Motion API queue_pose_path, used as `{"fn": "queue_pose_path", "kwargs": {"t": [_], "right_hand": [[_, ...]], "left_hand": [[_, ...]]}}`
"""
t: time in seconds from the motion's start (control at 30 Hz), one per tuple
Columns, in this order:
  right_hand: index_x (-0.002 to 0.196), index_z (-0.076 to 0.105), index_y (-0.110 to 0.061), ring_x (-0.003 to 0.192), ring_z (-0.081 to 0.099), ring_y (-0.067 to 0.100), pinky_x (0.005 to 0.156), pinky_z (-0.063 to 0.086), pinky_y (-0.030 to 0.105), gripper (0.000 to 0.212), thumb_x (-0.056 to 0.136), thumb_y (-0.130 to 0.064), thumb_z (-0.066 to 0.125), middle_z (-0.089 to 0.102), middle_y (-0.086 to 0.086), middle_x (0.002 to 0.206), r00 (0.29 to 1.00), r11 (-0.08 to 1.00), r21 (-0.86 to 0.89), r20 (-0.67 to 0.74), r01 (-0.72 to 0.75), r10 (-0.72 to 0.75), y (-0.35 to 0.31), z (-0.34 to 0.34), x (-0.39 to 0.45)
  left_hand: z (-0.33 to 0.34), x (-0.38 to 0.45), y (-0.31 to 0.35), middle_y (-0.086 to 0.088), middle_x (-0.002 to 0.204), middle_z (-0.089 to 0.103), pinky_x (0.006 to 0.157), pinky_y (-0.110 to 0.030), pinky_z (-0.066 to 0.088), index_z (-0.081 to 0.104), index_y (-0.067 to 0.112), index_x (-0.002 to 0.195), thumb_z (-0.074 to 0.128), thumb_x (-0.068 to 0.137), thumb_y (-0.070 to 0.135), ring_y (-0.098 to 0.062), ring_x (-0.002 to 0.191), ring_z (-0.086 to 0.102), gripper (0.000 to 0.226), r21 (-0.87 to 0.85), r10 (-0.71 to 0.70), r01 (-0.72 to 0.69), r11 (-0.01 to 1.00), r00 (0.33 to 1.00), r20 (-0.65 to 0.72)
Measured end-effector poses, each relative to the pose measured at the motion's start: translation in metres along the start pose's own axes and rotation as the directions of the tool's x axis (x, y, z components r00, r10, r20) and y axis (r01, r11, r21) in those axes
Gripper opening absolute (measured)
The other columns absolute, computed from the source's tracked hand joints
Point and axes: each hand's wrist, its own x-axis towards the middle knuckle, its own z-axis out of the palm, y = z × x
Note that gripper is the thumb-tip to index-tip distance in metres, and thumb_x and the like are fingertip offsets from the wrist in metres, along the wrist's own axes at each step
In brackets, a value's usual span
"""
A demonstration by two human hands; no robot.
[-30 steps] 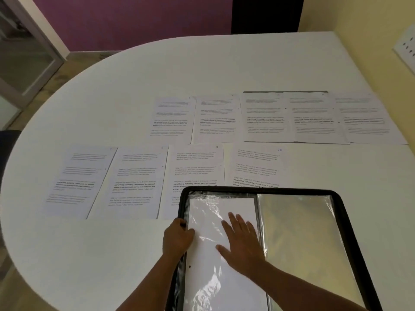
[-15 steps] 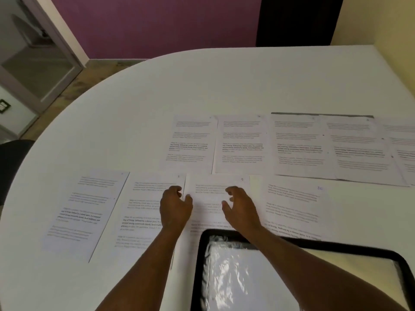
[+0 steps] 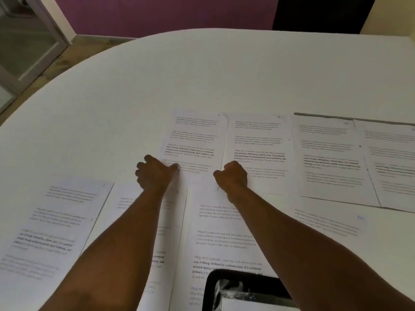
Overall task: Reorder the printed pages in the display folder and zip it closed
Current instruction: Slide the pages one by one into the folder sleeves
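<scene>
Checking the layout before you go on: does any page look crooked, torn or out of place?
Mostly tidy. The far-row pages on the right sit skewed and overlapping, over a dark sheet edge. No tears or spills are visible.

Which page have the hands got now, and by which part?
Both hands are on the far-row leftmost page: left hand pinches its near-left corner, right hand its near-right corner.

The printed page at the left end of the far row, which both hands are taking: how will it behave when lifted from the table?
The page is one thin flat sheet, so it will probably sag and bend where unsupported. It looks very light. On the smooth white table it may slide; the left hand and right hand at its near corners should steady it.
</scene>
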Motion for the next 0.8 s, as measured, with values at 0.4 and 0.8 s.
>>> {"fn": "queue_pose_path", "kwargs": {"t": [0.4,0.8], "right_hand": [[0.099,0.069,-0.005,0.089,0.068,0.023,0.074,0.056,0.031,0.018,0.088,-0.012,0.058,0.072,0.007,0.097,0.995,0.996,-0.013,-0.045,0.092,-0.093,-0.024,0.024,0.02],[0.107,0.066,-0.017,0.091,0.067,0.012,0.062,0.055,0.022,0.018,0.091,-0.01,0.065,0.069,-0.001,0.104,0.992,0.853,0.522,0.103,0.005,-0.069,0.029,-0.073,-0.078]], "left_hand": [[-0.005,0.048,0.004,-0.017,0.133,0.045,0.103,-0.046,0.038,0.047,0.006,0.129,0.087,0.055,0.055,-0.035,0.125,0.041,0.098,0.013,-0.135,0.135,0.991,0.981,0.138],[-0.038,-0.046,-0.001,-0.014,0.142,0.049,0.109,-0.038,0.037,0.05,0.003,0.135,0.06,0.089,0.05,-0.029,0.13,0.047,0.066,-0.327,0.133,-0.059,0.943,0.969,0.208]]}}
